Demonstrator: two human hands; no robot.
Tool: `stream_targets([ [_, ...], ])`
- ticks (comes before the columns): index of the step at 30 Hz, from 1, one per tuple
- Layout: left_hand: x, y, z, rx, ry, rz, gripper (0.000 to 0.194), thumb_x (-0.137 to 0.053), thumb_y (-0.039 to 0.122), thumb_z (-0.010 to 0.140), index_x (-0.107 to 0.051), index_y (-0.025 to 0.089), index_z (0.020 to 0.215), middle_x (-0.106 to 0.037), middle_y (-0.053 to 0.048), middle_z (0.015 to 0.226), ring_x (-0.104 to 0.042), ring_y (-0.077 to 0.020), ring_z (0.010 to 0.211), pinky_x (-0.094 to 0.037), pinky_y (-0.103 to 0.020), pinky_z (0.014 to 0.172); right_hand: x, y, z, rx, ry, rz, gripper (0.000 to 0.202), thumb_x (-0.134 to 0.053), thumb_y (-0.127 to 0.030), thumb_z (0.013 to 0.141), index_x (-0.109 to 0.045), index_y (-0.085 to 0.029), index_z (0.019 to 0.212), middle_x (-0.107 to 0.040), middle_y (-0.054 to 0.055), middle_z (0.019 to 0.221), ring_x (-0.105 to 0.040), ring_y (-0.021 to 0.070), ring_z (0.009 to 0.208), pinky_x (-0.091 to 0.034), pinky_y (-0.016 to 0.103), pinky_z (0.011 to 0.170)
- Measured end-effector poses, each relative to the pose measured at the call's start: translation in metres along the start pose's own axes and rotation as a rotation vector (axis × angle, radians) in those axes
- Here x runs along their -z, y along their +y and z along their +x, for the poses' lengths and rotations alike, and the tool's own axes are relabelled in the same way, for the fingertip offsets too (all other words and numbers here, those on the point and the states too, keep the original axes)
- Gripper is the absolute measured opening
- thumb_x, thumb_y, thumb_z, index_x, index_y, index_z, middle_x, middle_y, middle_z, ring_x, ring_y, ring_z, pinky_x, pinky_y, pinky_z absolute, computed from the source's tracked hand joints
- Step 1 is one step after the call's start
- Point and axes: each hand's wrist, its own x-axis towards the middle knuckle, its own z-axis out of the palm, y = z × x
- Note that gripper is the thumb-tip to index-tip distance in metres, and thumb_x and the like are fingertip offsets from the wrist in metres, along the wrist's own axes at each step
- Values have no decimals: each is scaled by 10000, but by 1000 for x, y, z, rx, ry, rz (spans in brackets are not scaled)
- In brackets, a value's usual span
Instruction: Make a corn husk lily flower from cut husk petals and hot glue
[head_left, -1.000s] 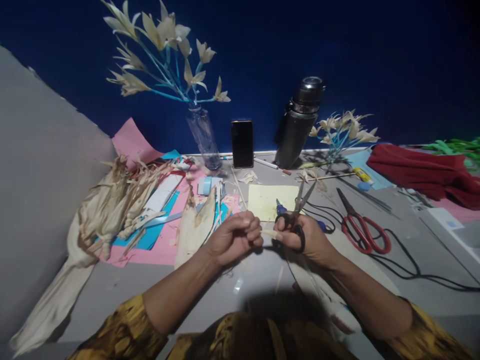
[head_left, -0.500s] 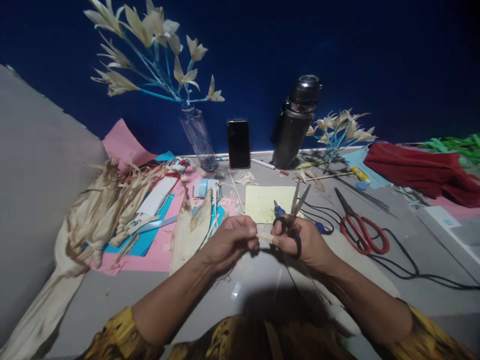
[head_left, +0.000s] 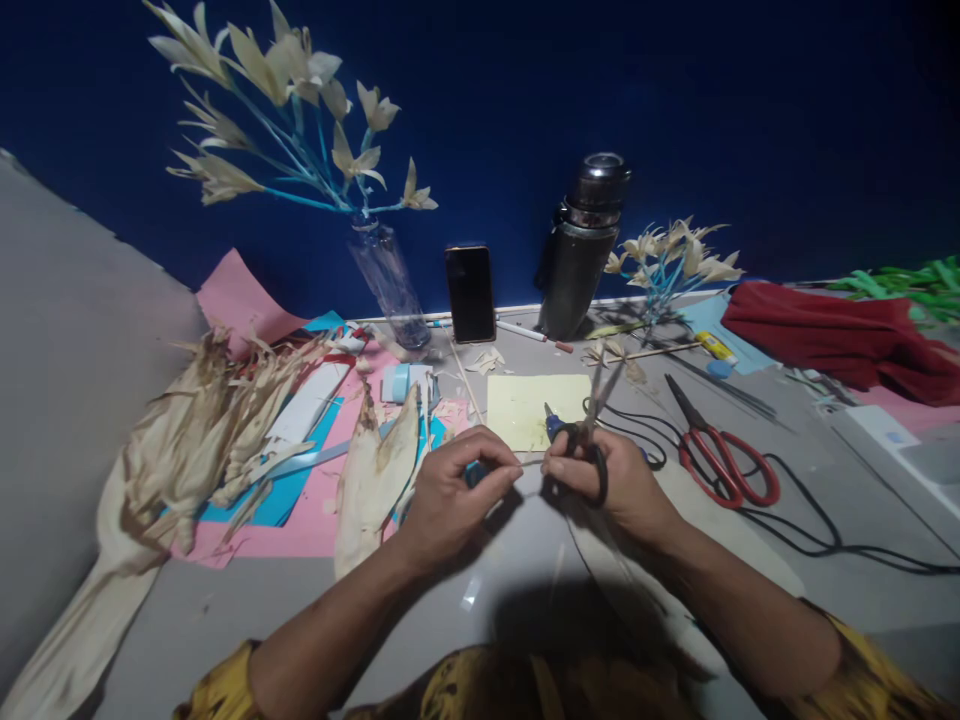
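Between my hands runs a thin pale strip [head_left: 531,462], seen nearly edge-on, which looks like dried husk. My left hand [head_left: 461,490] pinches one end between thumb and fingertips. The other end meets the fingertips of my right hand [head_left: 626,485], which also holds black-handled scissors [head_left: 600,395] with the blades pointing up and slightly apart. Behind the right hand is a blue tool with a pointed tip [head_left: 552,415], partly hidden. Pale yellow paper [head_left: 510,398] lies just beyond. To the left is a broad husk piece [head_left: 367,500].
A big husk bundle [head_left: 142,490] lies left on pink paper [head_left: 300,540]. Red-handled scissors [head_left: 724,468] and a black cord [head_left: 810,530] are at right. Along the wall stand a flower-filled bottle [head_left: 386,280], a phone [head_left: 470,295] and a dark flask [head_left: 581,260].
The strip has turned from its broad face to nearly edge-on. My left hand has rolled over, its back now facing up more. The whole view has shifted slightly.
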Motion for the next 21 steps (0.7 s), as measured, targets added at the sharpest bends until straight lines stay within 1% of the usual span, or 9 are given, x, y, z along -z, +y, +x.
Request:
stream_targets([
  [3,4,0,-1,-197,8,129,93,-689,200,840,-759,235,790,-678,-62,768,-617,-191,764,-464,-331,739,1,2,5,-108,-136,176,335,-741,-464,766,-660,-141,733,-548,-4,614,-403,100,531,-310,241,499],
  [6,8,-6,-3,-375,-52,239,145,-680,157,844,-781,252,885,-693,-72,816,-627,-185,766,-470,-323,719,0,5,6,-200,-214,349,371,-777,-483,721,-617,-148,715,-453,-51,520,-322,79,475,-245,232,467],
  [9,9,-12,-3,-566,-68,320,200,-675,125,838,-766,248,966,-693,-67,834,-619,-173,759,-464,-312,703,-1,4,6,-177,-135,321,343,-845,-377,622,-610,-150,729,-484,-55,560,-381,79,502,-282,221,488],
  [11,8,-13,-2,-583,-54,322,185,-663,127,845,-750,227,975,-690,-68,846,-618,-170,770,-467,-310,711,-1,3,5,-108,-52,218,312,-845,-310,601,-625,-148,751,-543,-38,630,-447,91,560,-340,220,533],
  [12,7,-13,-1,-537,-37,306,153,-658,139,851,-741,214,956,-688,-70,849,-621,-174,786,-470,-312,726,0,2,5,-69,-15,164,288,-832,-289,611,-630,-151,764,-564,-32,658,-472,99,586,-366,224,559],
  [14,4,-12,0,-332,0,214,71,-648,193,870,-716,190,891,-676,-66,834,-620,-177,791,-472,-310,735,0,0,3,0,55,72,231,-791,-268,651,-634,-159,780,-584,-27,679,-499,111,608,-400,238,592],
  [16,0,-12,-1,-39,1,19,144,-625,291,899,-682,176,834,-653,-47,769,-604,-165,730,-465,-294,694,-1,-1,1,46,123,4,194,-760,-261,680,-638,-163,795,-595,-22,688,-515,119,609,-416,248,602],
  [18,-5,-13,-3,214,-56,-222,249,-604,399,909,-661,169,834,-630,-27,697,-577,-146,653,-448,-272,641,-2,-2,-1,61,162,-42,182,-746,-262,690,-639,-164,800,-595,-21,679,-518,122,598,-419,251,591],
  [21,-11,-14,-6,371,-130,-434,297,-684,456,836,-650,161,855,-608,-1,635,-541,-122,593,-417,-246,600,-4,-3,-3,51,158,-74,179,-738,-270,690,-633,-165,791,-583,-25,651,-510,121,574,-413,249,561],
])
